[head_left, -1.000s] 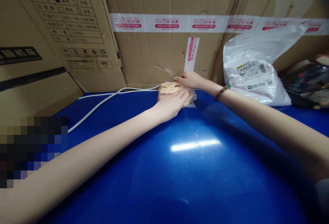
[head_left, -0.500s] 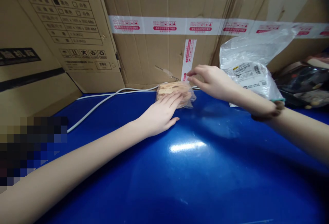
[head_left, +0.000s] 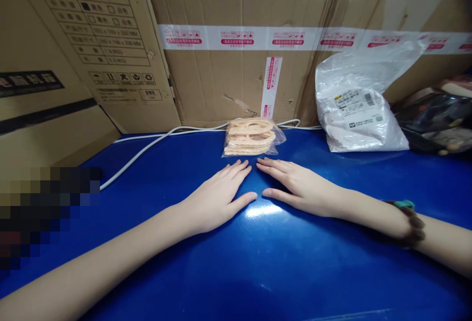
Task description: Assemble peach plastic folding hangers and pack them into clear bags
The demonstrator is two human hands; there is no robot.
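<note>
My left hand [head_left: 221, 193] lies flat on the blue tabletop [head_left: 287, 272], palm down, its thumb spread toward the right. Opposite it, my right hand [head_left: 298, 186] rests the same way, with a dark fuzzy band on the wrist. Both are open and hold nothing, their fingertips a short gap apart. Just beyond the fingertips sits a clear plastic bag [head_left: 250, 137] with flat, pale, wood-coloured pieces stacked inside, some with curved cutouts. Neither hand appears to touch the bag.
Cardboard boxes [head_left: 221, 75] stand along the back and left. A white cable [head_left: 147, 149] runs behind the clear bag. A white plastic parcel bag [head_left: 361, 109] with a label leans at the back right, beside dark bagged items [head_left: 435, 119]. The left edge is pixelated.
My left hand has come off the clear bag and back toward me. My right hand has dropped from above the bag's right side onto the table. The bag stays in place.
</note>
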